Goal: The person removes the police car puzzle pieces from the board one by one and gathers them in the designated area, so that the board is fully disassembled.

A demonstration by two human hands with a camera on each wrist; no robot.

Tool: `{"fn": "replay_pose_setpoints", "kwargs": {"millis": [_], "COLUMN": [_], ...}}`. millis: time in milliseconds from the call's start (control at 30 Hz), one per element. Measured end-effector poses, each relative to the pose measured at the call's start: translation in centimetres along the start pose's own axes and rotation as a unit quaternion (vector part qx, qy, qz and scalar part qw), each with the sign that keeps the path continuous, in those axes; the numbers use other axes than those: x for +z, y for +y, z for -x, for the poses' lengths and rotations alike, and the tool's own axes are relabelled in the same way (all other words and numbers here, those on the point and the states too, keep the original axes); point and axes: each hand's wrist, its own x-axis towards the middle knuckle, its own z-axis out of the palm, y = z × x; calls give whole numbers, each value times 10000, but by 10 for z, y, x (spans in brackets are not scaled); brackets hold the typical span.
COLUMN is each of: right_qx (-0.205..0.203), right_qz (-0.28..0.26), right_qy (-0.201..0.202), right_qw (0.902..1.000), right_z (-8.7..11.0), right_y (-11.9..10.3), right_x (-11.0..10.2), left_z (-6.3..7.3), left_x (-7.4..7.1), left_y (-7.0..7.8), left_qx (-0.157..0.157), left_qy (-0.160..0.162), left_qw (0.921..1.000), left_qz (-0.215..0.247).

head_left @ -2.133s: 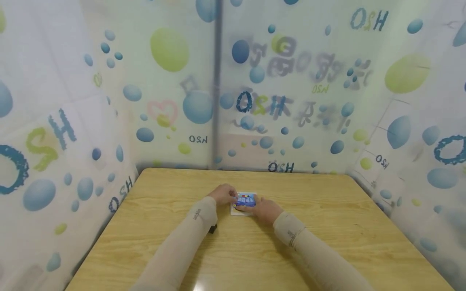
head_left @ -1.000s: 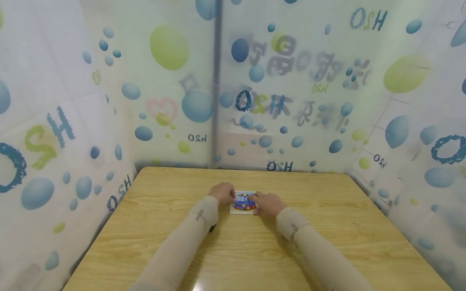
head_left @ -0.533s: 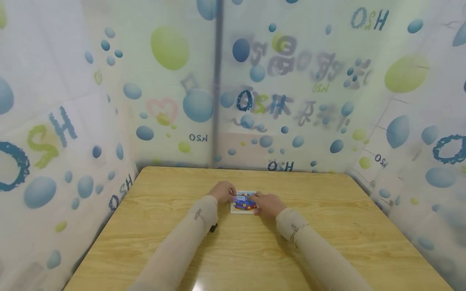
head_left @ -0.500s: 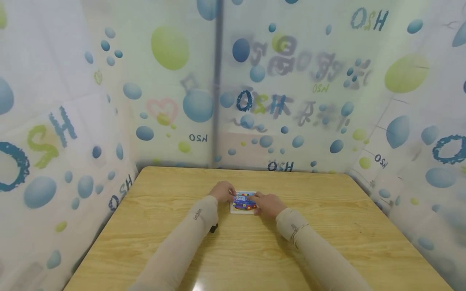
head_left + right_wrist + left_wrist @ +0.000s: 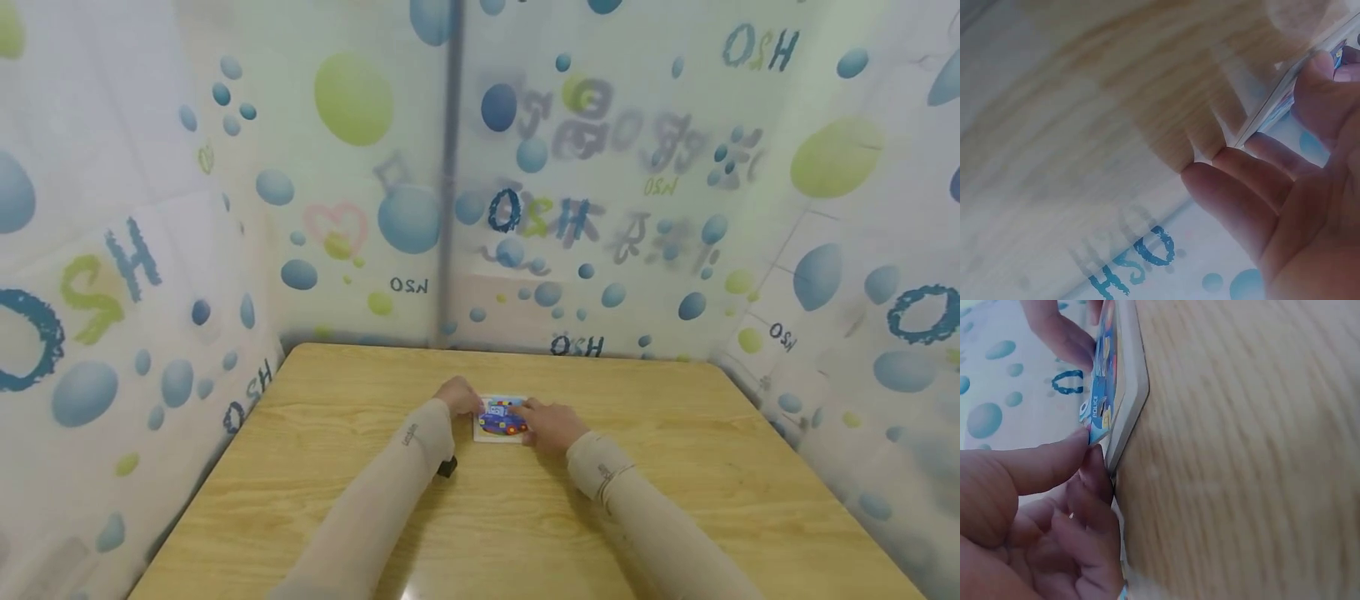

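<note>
A small puzzle board [image 5: 495, 440] with a white rim lies near the table's middle, bearing a blue police car picture [image 5: 501, 418]. My left hand [image 5: 457, 396] is at its left edge. In the left wrist view, thumb and forefinger pinch the corner of a thin printed puzzle piece [image 5: 1099, 403] marked POLICE, just over the board. My right hand [image 5: 555, 427] rests along the right edge, a forefinger reaching over the car. In the right wrist view its thumb presses by the board's edge [image 5: 1279, 103], while the other, fairly straight fingertips touch the tabletop.
The wooden table [image 5: 637, 500] stretches out around the board on every side. A small black box [image 5: 447, 467] shows beneath the left cuff. Printed curtains [image 5: 600, 208] with blue and green dots hang behind the table and to both sides.
My right thumb, which lay across the lower part of the car, has drawn back to the right edge, uncovering the red wheels. My left hand stays at the left edge, its fingers slightly shifted.
</note>
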Motion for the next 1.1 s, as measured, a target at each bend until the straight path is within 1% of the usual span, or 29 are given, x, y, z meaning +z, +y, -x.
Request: {"fn": "replay_pose_setpoints", "kwargs": {"millis": [67,133,300,333,400,467,567,633,700,767,833,900,967,1100], "right_qx": [-10,-35,46,76,98,86,67,85,115,162,188,195,198,200], "right_qz": [-12,5,-85,-130,-182,-186,-118,-48,-11,4,-14,-48,-34,-29], "right_qy": [-20,7,57,56,29,24,44,16,-10,-59,-71,-68,-101,-158], "right_qw": [10000,10000,9999,9999,9998,9998,9999,10000,9999,9999,9998,9998,9997,9997], "right_z": [0,0,1,2,2,2,2,1,1,1,0,1,1,2], "right_y": [-1,-1,-2,-2,-3,-3,-2,-2,-2,-3,-3,-4,-5,-5], "right_x": [0,0,-5,-5,-5,-4,-1,1,2,2,0,-1,-2,-2], "left_z": [2,4,5,4,3,2,0,0,1,5,9,15,18,24], "left_x": [0,0,1,1,1,1,0,-2,-5,-10,-16,-23,-27,-33], "left_y": [1,2,6,5,3,0,-7,-11,-14,-14,-14,-15,-16,-20], "left_qx": [-58,-49,-104,-100,-80,18,191,238,215,224,248,343,453,525], "left_qy": [83,148,109,82,18,-78,-300,-468,-598,-686,-709,-729,-702,-564], "left_qw": [9999,9993,9967,9966,9974,9991,9991,9963,9923,9880,9829,9779,9753,9769], "left_qz": [-115,-332,-798,-817,-712,-416,240,685,1063,1365,1683,1927,2047,1995]}}
